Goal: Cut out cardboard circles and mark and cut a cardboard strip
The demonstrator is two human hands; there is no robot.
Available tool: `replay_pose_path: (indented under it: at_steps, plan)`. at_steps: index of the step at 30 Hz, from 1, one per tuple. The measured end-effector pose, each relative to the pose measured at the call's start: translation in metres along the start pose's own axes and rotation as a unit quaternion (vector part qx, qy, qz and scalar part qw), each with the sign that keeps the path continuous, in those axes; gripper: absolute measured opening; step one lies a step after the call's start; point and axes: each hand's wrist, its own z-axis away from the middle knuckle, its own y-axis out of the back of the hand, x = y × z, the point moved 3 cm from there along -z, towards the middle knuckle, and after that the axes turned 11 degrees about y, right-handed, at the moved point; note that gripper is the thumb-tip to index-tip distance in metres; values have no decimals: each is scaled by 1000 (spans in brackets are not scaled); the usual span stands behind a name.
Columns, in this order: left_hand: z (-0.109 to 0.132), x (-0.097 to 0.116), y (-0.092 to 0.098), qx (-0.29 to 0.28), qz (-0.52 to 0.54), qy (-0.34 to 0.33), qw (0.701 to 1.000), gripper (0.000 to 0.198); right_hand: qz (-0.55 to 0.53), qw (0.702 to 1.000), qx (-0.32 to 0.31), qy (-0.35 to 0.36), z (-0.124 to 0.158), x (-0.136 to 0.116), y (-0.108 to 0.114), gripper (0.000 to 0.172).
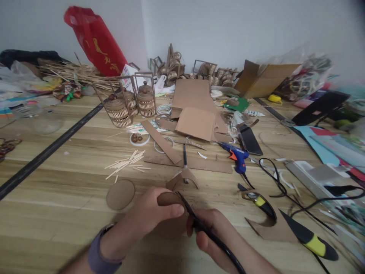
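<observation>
My left hand is closed around the edge of a round brown cardboard disc, its thumb lying on the face. In my right hand is a long black-handled tool that looks like scissors; its dark tip meets the disc's upper right edge. My fingers hide part of its handles. Left of my left hand, another cardboard disc lies flat. A curved cardboard offcut lies just beyond my hands, by a slim black pen-like tool.
A blue glue gun with a black cable lies at right, near a yellow-and-black tool and a cardboard scrap. Thin wooden sticks lie ahead left. Small slatted lanterns stand behind, and cardboard sheets at centre.
</observation>
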Motion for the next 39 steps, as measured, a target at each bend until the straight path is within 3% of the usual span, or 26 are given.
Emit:
replay_pose_path:
  at_steps: [4,9,14,22,30,35,39]
  plan:
    - [0,2,-3,-46,11,-11,999,33,2,1000,-7,18,-2,-5,1,81]
    - [0,5,-3,-30,1,-8,1000,35,24,1000,-8,5,-1,-4,0,83]
    - [3,7,-5,-71,15,-16,997,29,22,1000,5,20,-1,-4,-2,83]
    - [2,2,0,-4,-25,20,999,37,6,1000,-5,10,0,-2,-3,77]
    - [1,6,-1,-58,-31,1,998,35,11,1000,-17,5,0,-5,0,86]
    - [-1,3,-2,-56,-36,13,998,41,6,1000,-28,-3,-1,-6,2,88]
    - [-2,3,-2,-78,-27,-1,997,33,20,999,-27,-5,-1,-7,2,89]
